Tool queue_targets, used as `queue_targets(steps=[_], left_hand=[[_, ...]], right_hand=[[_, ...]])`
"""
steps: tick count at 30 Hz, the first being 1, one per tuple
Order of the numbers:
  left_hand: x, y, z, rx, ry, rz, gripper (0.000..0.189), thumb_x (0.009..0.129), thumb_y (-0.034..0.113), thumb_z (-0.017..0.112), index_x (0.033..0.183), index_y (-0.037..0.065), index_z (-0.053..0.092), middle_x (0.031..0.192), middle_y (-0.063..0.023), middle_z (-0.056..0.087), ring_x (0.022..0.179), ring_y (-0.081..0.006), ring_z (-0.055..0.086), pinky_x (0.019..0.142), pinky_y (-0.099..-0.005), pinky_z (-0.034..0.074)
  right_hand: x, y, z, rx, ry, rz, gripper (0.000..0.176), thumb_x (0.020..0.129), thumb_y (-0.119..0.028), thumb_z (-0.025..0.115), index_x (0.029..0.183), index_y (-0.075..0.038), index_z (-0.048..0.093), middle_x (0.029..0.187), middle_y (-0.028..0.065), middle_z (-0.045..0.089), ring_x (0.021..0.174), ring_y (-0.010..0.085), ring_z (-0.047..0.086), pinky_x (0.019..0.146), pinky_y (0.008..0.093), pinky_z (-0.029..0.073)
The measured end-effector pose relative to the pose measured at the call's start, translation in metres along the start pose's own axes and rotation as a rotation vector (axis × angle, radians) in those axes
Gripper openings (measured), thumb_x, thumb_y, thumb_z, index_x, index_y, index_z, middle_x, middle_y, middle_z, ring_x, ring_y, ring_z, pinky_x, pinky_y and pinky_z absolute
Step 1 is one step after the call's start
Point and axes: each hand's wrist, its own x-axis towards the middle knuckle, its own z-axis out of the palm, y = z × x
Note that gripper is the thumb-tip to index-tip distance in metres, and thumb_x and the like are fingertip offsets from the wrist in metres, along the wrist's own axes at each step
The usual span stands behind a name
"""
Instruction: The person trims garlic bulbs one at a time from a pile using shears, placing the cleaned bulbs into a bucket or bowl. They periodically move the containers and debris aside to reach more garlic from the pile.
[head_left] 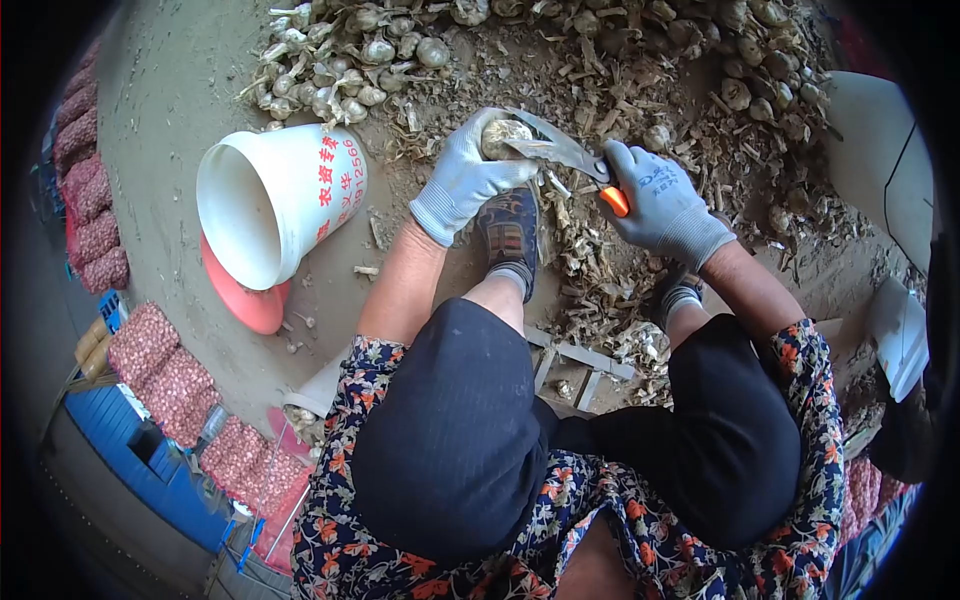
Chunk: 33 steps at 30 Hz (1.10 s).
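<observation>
My left hand [468, 180], in a grey-white glove, is wrapped round a garlic bulb [506, 138]. The gloved right hand [662, 203] grips shears with orange on the handle [615, 201]. Their two metal blades [556, 147] are apart and reach left to the bulb, at its top and right side. Below the hands, dry stalk trimmings [600, 265] cover the ground between my shoes. A heap of garlic bulbs [350, 65] lies beyond my left hand, and more bulbs [765, 65] are piled at the top right.
A white bucket [285, 200] with red writing lies tipped at the left, over a red basin [240, 300]. Filled net sacks [160, 370] line the far left. A low metal stool frame [580, 355] is beneath me. White containers [880, 150] stand at the right.
</observation>
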Motion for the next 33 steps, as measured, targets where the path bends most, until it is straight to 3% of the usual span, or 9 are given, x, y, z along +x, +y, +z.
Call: queue_targets(steps=[10,16,17,18,21,23,25,28,33], left_hand=[[-0.007,0.000,-0.002,0.102,-0.018,-0.108,0.039,0.070,0.009,0.074,0.104,0.003,0.056,0.090,0.0008,0.060,0.079,-0.0069,0.056,0.071,-0.0207,0.047],[-0.068,0.087,-0.103,0.571,1.220,0.425,0.037,0.075,0.005,0.068,0.107,0.003,0.051,0.093,-0.0121,0.062,0.075,-0.0207,0.063,0.067,-0.0328,0.054],[-0.090,0.100,-0.134,1.059,1.240,0.181,0.040,0.075,0.010,0.068,0.110,0.005,0.051,0.096,-0.0144,0.061,0.080,-0.0260,0.063,0.071,-0.0375,0.053],[-0.095,0.116,-0.136,1.535,1.205,-0.084,0.043,0.074,0.015,0.068,0.112,0.006,0.051,0.100,-0.0166,0.060,0.084,-0.0312,0.062,0.076,-0.0421,0.052],[-0.071,0.090,-0.118,2.085,1.114,-0.163,0.048,0.074,0.023,0.067,0.116,0.008,0.051,0.108,-0.0196,0.057,0.095,-0.0361,0.057,0.084,-0.0444,0.047],[-0.017,0.071,-0.111,1.645,0.833,0.277,0.041,0.078,0.025,0.064,0.114,0.008,0.054,0.111,-0.0206,0.055,0.099,-0.0354,0.056,0.087,-0.0418,0.045],[0.054,0.046,-0.096,1.483,0.516,0.347,0.046,0.080,0.029,0.062,0.119,0.005,0.053,0.119,-0.0205,0.054,0.103,-0.0357,0.057,0.088,-0.0418,0.046],[0.139,-0.009,-0.095,1.662,0.282,-0.143,0.054,0.080,0.035,0.060,0.125,0.005,0.048,0.123,-0.0220,0.052,0.110,-0.0385,0.054,0.093,-0.0426,0.044],[0.128,-0.021,-0.104,1.401,0.311,-0.111,0.057,0.075,0.029,0.068,0.124,0.005,0.049,0.123,-0.0212,0.052,0.109,-0.0365,0.054,0.095,-0.0419,0.043]], right_hand=[[0.001,-0.004,0.012,0.013,-0.210,0.098,0.029,0.086,-0.025,0.053,0.100,-0.002,0.042,0.078,0.0226,0.062,0.079,0.0399,0.062,0.069,0.0478,0.048],[-0.018,0.016,0.015,0.193,-0.057,0.261,0.032,0.086,-0.026,0.054,0.102,-0.002,0.042,0.082,0.0255,0.060,0.083,0.0429,0.060,0.070,0.0496,0.046],[-0.019,0.018,0.014,0.179,-0.079,0.284,0.032,0.087,-0.027,0.054,0.102,-0.001,0.042,0.085,0.0264,0.060,0.086,0.0429,0.059,0.073,0.0498,0.045],[-0.017,0.019,0.013,0.179,-0.073,0.287,0.032,0.087,-0.027,0.054,0.102,-0.001,0.042,0.085,0.0264,0.060,0.086,0.0429,0.059,0.073,0.0498,0.045],[-0.013,0.016,0.016,0.204,-0.160,0.323,0.033,0.086,-0.027,0.054,0.103,-0.001,0.042,0.087,0.0267,0.060,0.089,0.0421,0.059,0.077,0.0492,0.045],[-0.012,0.016,0.018,0.205,-0.144,0.291,0.031,0.085,-0.024,0.056,0.101,-0.001,0.042,0.082,0.0261,0.059,0.085,0.0430,0.058,0.074,0.0486,0.044],[-0.012,0.016,0.019,0.190,-0.163,0.291,0.030,0.084,-0.023,0.057,0.099,-0.001,0.043,0.081,0.0257,0.058,0.083,0.0434,0.058,0.073,0.0477,0.044],[-0.012,0.020,0.022,0.244,-0.195,0.320,0.031,0.084,-0.023,0.057,0.100,-0.001,0.043,0.082,0.0256,0.059,0.084,0.0433,0.058,0.073,0.0468,0.044],[-0.005,0.019,0.015,0.307,-0.324,0.409,0.044,0.084,-0.031,0.056,0.113,-0.001,0.042,0.094,0.0281,0.060,0.095,0.0414,0.058,0.083,0.0467,0.044]])
